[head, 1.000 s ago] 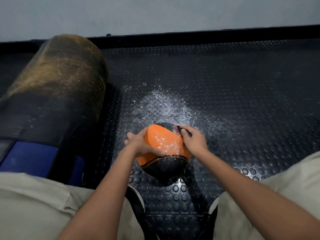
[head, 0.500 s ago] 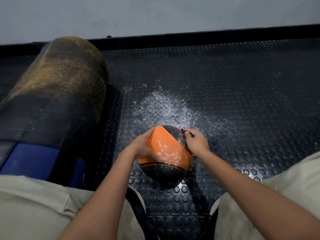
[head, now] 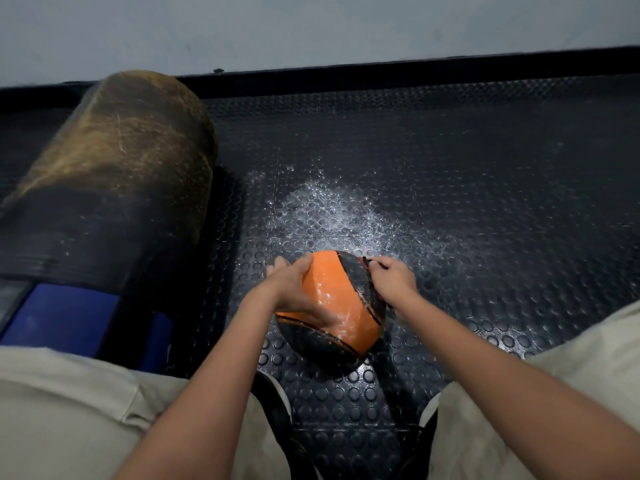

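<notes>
An orange and black ball (head: 341,306) with whitish smears on its orange panel is held just above the studded floor between my knees. My left hand (head: 294,292) grips its left side, fingers spread over the orange panel. My right hand (head: 393,278) is curled against the ball's upper right, pinching a small dark red thing (head: 364,261) against the black panel; what it is I cannot make out.
A big worn cylindrical roll (head: 114,174) lies at the left with a blue block (head: 62,317) under its near end. Black studded rubber floor (head: 485,202) carries a white powdery or wet patch (head: 332,216) beyond the ball. A wall runs along the back.
The ball has turned clockwise in my hands; its orange panel now slants to the lower right and more black shows at the top right. Both hands kept their hold.
</notes>
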Demonstrator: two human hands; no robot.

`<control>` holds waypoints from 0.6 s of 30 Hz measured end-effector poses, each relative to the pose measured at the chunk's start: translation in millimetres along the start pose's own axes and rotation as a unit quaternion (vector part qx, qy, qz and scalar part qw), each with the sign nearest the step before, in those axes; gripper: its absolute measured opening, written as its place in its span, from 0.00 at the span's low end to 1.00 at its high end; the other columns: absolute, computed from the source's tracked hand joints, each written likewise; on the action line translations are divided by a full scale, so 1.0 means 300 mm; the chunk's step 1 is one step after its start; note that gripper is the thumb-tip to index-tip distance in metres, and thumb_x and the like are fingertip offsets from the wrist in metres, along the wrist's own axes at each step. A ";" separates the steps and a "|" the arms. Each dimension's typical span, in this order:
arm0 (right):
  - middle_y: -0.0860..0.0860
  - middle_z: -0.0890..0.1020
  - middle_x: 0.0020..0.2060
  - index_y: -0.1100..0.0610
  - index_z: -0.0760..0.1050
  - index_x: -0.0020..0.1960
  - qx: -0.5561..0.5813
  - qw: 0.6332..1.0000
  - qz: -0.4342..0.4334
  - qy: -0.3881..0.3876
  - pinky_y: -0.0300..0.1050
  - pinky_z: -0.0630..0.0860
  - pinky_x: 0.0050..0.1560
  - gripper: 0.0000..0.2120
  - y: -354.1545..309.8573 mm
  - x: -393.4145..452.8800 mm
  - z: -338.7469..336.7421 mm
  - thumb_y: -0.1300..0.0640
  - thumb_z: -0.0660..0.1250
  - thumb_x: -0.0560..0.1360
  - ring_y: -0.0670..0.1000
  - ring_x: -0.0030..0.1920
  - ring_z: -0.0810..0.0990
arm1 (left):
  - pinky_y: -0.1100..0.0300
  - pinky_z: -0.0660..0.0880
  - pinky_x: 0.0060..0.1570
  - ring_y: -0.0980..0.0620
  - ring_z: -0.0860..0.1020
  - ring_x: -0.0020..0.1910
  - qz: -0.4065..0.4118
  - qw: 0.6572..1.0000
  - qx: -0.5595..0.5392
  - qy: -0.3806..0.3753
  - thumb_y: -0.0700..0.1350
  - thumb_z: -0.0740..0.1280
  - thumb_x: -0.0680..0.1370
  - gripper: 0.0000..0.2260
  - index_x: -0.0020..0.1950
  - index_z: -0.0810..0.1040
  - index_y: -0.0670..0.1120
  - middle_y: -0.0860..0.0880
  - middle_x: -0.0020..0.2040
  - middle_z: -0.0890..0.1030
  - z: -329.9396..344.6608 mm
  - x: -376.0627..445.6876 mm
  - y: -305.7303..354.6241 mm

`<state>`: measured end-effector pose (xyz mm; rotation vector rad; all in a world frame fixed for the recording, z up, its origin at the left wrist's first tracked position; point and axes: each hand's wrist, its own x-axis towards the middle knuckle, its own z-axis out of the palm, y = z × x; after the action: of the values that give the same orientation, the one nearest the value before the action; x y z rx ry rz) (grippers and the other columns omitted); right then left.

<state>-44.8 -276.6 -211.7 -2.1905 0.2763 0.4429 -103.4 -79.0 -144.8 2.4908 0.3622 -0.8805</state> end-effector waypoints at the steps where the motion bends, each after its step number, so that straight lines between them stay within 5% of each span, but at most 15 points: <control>1: 0.46 0.83 0.54 0.46 0.80 0.65 0.015 1.000 -0.004 0.004 0.36 0.71 0.35 0.14 -0.015 -0.005 0.004 0.51 0.61 0.83 0.46 0.43 0.77 | 0.36 0.59 0.75 0.37 0.52 0.77 -0.001 1.000 0.002 0.004 0.69 0.80 0.56 0.66 0.82 0.43 0.59 0.43 0.77 0.52 0.008 0.001 0.006; 5: 0.44 0.83 0.58 0.40 0.81 0.61 -0.004 0.995 -0.093 -0.022 0.49 0.77 0.59 0.12 -0.055 -0.029 0.029 0.47 0.62 0.81 0.51 0.59 0.77 | 0.38 0.59 0.74 0.37 0.49 0.78 -0.013 0.999 0.007 0.047 0.72 0.78 0.54 0.69 0.83 0.42 0.55 0.42 0.79 0.51 0.029 0.008 0.009; 8: 0.44 0.83 0.56 0.42 0.80 0.64 -0.012 0.992 -0.122 -0.029 0.37 0.74 0.42 0.13 -0.031 -0.037 0.014 0.50 0.62 0.83 0.46 0.49 0.79 | 0.40 0.60 0.74 0.39 0.52 0.78 -0.011 0.998 -0.009 0.064 0.70 0.80 0.53 0.68 0.83 0.45 0.57 0.42 0.78 0.54 0.031 0.006 -0.002; 11: 0.48 0.82 0.60 0.45 0.80 0.65 0.027 0.999 -0.045 -0.014 0.38 0.72 0.43 0.13 0.029 -0.013 -0.011 0.51 0.62 0.83 0.50 0.52 0.80 | 0.37 0.63 0.72 0.38 0.51 0.77 -0.015 0.997 -0.034 0.062 0.69 0.81 0.53 0.65 0.81 0.46 0.65 0.42 0.77 0.53 0.048 -0.008 0.025; 14: 0.47 0.83 0.55 0.44 0.80 0.63 0.041 0.999 -0.010 -0.014 0.38 0.72 0.38 0.12 0.017 -0.018 -0.008 0.51 0.62 0.83 0.47 0.45 0.78 | 0.36 0.63 0.71 0.35 0.47 0.77 -0.045 0.998 -0.031 0.039 0.66 0.82 0.55 0.62 0.78 0.44 0.71 0.40 0.78 0.48 0.049 -0.016 0.061; 16: 0.45 0.83 0.55 0.42 0.81 0.62 0.022 0.998 -0.060 -0.011 0.39 0.73 0.42 0.12 -0.026 -0.033 0.008 0.50 0.63 0.82 0.46 0.48 0.77 | 0.35 0.62 0.71 0.34 0.46 0.78 -0.051 0.998 -0.023 0.032 0.65 0.82 0.56 0.62 0.79 0.45 0.70 0.39 0.79 0.45 0.035 -0.007 0.060; 18: 0.42 0.83 0.57 0.39 0.81 0.60 -0.006 0.992 -0.125 -0.020 0.47 0.76 0.58 0.11 -0.059 -0.047 0.022 0.47 0.63 0.81 0.50 0.58 0.77 | 0.36 0.61 0.72 0.34 0.47 0.79 -0.044 0.998 -0.015 0.033 0.65 0.82 0.55 0.63 0.79 0.45 0.69 0.39 0.80 0.46 0.025 0.006 0.040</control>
<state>-53.0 -259.9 -197.0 -2.1894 -0.0239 0.3486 -101.2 -93.0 -146.8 2.4966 0.5086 -0.8219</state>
